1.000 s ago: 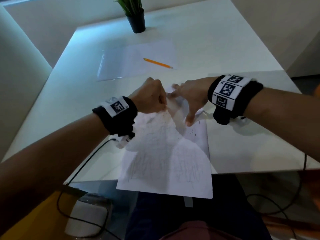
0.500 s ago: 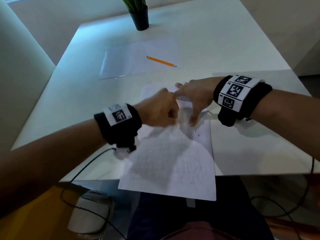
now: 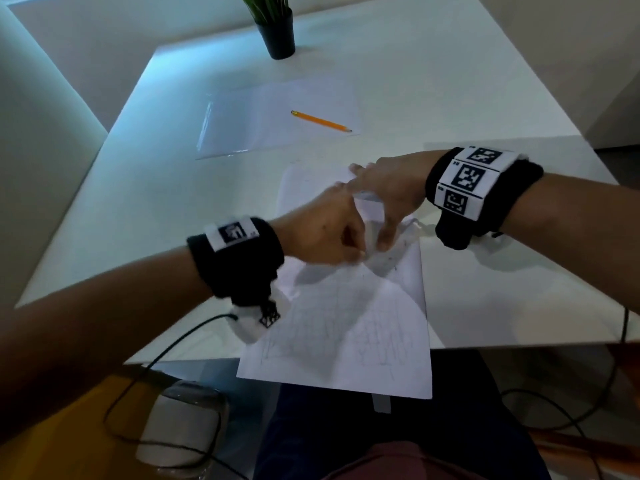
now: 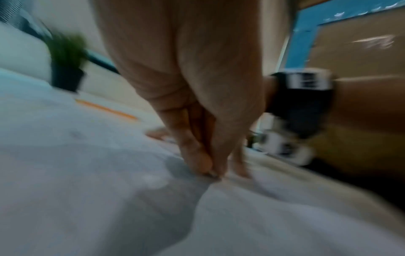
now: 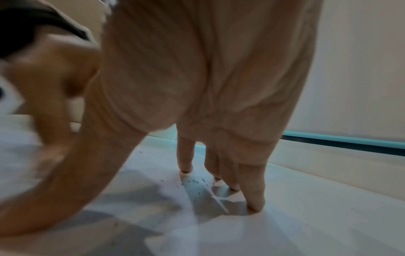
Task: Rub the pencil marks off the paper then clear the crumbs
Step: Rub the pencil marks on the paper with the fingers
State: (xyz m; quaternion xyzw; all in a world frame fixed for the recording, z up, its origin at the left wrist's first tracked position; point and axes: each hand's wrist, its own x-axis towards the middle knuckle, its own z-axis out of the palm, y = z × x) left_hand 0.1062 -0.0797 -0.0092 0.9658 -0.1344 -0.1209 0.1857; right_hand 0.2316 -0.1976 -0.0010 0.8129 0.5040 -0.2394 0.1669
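Now paper [image 3: 349, 327] under both hands: L [image 3: 322, 233] rubbing, R [image 3: 388, 195] pressing.

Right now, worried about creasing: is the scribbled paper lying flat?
No. The paper is buckled under the right hand, where a ridge lifts off the table.

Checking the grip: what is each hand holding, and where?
Right hand presses the paper flat, far end; left hand fingertips bunched, contents hidden.

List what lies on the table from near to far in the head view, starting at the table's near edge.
Scribbled paper hanging over the near edge → left hand and right hand on the paper's far part → blank sheet with the pencil on it → potted plant.
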